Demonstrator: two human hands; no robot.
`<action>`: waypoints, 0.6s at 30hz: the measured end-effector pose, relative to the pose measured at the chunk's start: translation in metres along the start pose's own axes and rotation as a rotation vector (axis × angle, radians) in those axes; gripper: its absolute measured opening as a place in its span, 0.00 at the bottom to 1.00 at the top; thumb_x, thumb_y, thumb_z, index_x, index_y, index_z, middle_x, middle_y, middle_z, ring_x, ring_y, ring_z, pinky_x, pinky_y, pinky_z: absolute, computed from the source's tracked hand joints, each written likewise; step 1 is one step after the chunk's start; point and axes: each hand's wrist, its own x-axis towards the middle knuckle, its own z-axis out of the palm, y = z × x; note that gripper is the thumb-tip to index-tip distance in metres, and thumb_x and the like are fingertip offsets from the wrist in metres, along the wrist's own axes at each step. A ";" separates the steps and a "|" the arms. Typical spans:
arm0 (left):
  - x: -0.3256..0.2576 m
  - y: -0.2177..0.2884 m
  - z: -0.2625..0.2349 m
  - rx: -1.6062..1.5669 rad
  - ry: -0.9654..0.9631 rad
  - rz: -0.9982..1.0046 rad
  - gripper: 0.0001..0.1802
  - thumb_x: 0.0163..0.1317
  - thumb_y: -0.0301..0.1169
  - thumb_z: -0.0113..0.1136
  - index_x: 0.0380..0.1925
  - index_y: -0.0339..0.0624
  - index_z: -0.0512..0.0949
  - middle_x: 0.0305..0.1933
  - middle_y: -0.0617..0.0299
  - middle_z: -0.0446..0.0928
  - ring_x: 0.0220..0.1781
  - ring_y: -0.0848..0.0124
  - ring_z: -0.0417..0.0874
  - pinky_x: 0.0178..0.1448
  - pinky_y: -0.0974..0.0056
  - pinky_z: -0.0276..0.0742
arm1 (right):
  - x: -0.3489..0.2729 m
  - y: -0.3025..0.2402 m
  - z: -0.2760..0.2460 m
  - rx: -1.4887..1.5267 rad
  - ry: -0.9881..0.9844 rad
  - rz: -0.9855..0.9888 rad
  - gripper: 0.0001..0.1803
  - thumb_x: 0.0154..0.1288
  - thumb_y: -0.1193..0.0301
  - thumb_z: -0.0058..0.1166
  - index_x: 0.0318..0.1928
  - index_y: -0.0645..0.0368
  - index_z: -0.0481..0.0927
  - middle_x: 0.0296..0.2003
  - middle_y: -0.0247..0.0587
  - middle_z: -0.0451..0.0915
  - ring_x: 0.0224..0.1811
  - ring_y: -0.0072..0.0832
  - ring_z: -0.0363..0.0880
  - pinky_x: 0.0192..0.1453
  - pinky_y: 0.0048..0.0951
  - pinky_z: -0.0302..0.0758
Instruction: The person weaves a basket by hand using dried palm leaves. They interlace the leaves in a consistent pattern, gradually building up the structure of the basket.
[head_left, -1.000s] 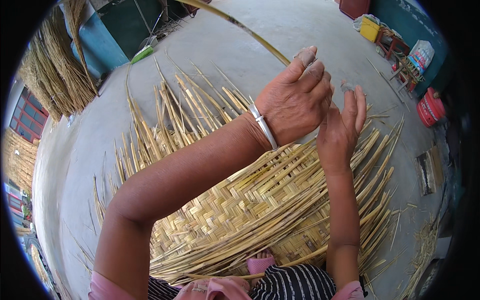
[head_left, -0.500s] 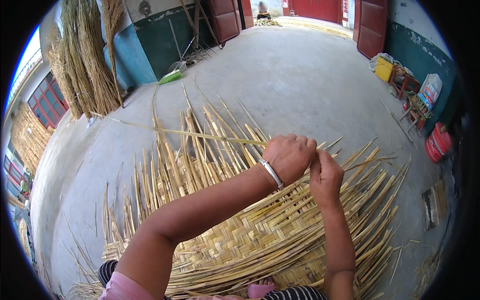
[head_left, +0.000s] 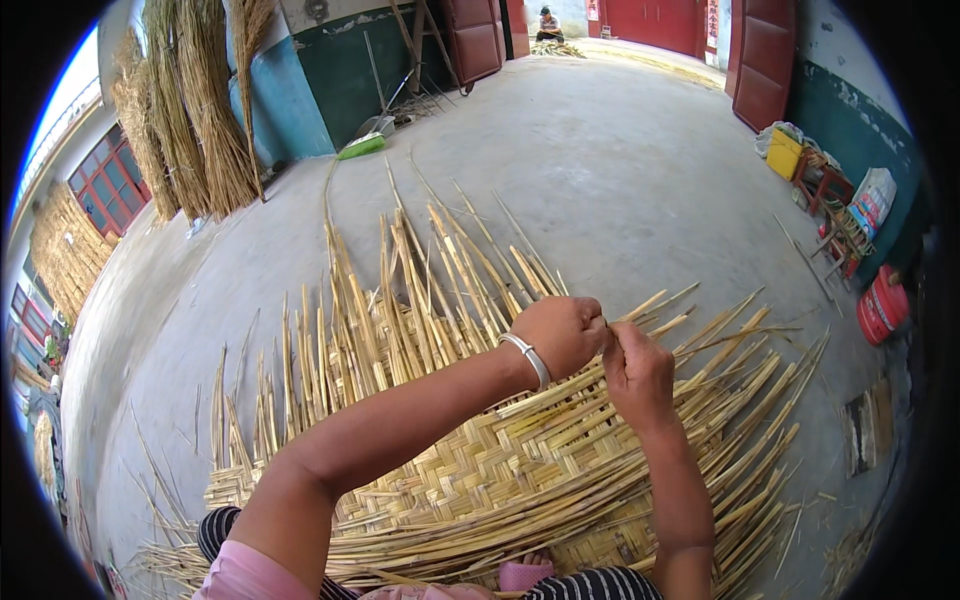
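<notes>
Weaving is the step in hand: a half-finished reed mat (head_left: 480, 480) lies flat on the concrete floor (head_left: 620, 150), its woven part near the person and loose strip ends fanning out to the far and right sides. Left hand (head_left: 565, 332), with a silver bangle (head_left: 528, 358) at the wrist, is closed in a fist at the far right edge of the woven part. Right hand (head_left: 638, 372) sits just beside it, touching it, fingers together and pinched on a thin reed strip (head_left: 655, 303). By my judgement, the next move calls for drawing this strip taut and seating it against its neighbours. Reed bundles (head_left: 190, 120) lean on the far-left wall; a red container (head_left: 880, 305) stands at right.
</notes>
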 end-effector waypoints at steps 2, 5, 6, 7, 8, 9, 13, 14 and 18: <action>-0.011 0.011 -0.009 0.260 -0.029 0.030 0.12 0.57 0.36 0.51 0.26 0.39 0.73 0.22 0.52 0.76 0.30 0.53 0.80 0.34 0.53 0.74 | 0.000 -0.005 -0.008 -0.025 -0.088 0.018 0.04 0.59 0.74 0.52 0.35 0.61 0.74 0.24 0.48 0.76 0.27 0.47 0.76 0.29 0.41 0.71; -0.023 0.002 -0.011 0.457 0.070 0.328 0.07 0.54 0.34 0.53 0.24 0.44 0.72 0.22 0.59 0.75 0.30 0.61 0.80 0.31 0.56 0.76 | 0.002 -0.014 -0.007 0.015 -0.124 0.011 0.03 0.59 0.74 0.52 0.33 0.60 0.73 0.24 0.48 0.76 0.26 0.46 0.76 0.29 0.41 0.72; -0.026 -0.002 -0.010 0.487 0.124 0.444 0.06 0.53 0.34 0.54 0.24 0.45 0.73 0.23 0.60 0.75 0.30 0.62 0.81 0.31 0.57 0.76 | 0.002 -0.016 -0.007 -0.002 -0.138 -0.003 0.03 0.59 0.74 0.52 0.32 0.60 0.73 0.24 0.48 0.76 0.26 0.46 0.76 0.29 0.41 0.72; -0.028 -0.005 -0.010 0.557 0.140 0.479 0.05 0.51 0.32 0.54 0.24 0.45 0.73 0.23 0.63 0.75 0.30 0.65 0.81 0.30 0.60 0.76 | 0.002 -0.018 -0.005 -0.019 -0.152 -0.018 0.03 0.59 0.74 0.52 0.31 0.60 0.73 0.24 0.48 0.76 0.26 0.46 0.76 0.29 0.41 0.72; -0.029 -0.007 -0.011 0.562 0.136 0.491 0.05 0.51 0.32 0.54 0.24 0.45 0.73 0.23 0.63 0.75 0.30 0.65 0.81 0.30 0.60 0.76 | 0.000 -0.019 -0.003 -0.035 -0.169 -0.027 0.03 0.58 0.74 0.52 0.31 0.60 0.72 0.24 0.48 0.76 0.26 0.46 0.76 0.30 0.41 0.72; -0.031 -0.010 -0.013 0.568 0.130 0.503 0.05 0.51 0.33 0.54 0.24 0.45 0.73 0.23 0.63 0.75 0.30 0.65 0.81 0.30 0.60 0.76 | -0.001 -0.020 0.001 -0.030 -0.156 -0.037 0.03 0.57 0.75 0.52 0.30 0.59 0.72 0.23 0.47 0.75 0.25 0.45 0.76 0.29 0.41 0.72; -0.036 -0.013 -0.013 0.392 0.157 0.412 0.06 0.51 0.32 0.56 0.22 0.44 0.71 0.21 0.61 0.74 0.27 0.61 0.79 0.29 0.58 0.75 | -0.003 -0.021 0.009 -0.029 -0.091 -0.106 0.04 0.54 0.77 0.53 0.28 0.59 0.71 0.22 0.45 0.74 0.24 0.43 0.76 0.26 0.40 0.72; -0.037 -0.011 -0.010 0.328 0.160 0.379 0.06 0.50 0.32 0.56 0.22 0.44 0.70 0.20 0.60 0.73 0.25 0.60 0.78 0.28 0.58 0.74 | -0.003 -0.017 0.008 -0.033 -0.073 -0.125 0.04 0.53 0.78 0.53 0.27 0.59 0.71 0.22 0.44 0.74 0.24 0.43 0.76 0.25 0.39 0.72; -0.039 -0.001 -0.010 0.126 0.176 0.212 0.07 0.54 0.31 0.54 0.22 0.39 0.71 0.20 0.53 0.74 0.24 0.52 0.75 0.27 0.57 0.71 | 0.001 -0.012 0.008 -0.074 -0.009 -0.187 0.06 0.51 0.78 0.54 0.25 0.58 0.69 0.21 0.42 0.74 0.21 0.41 0.76 0.22 0.37 0.71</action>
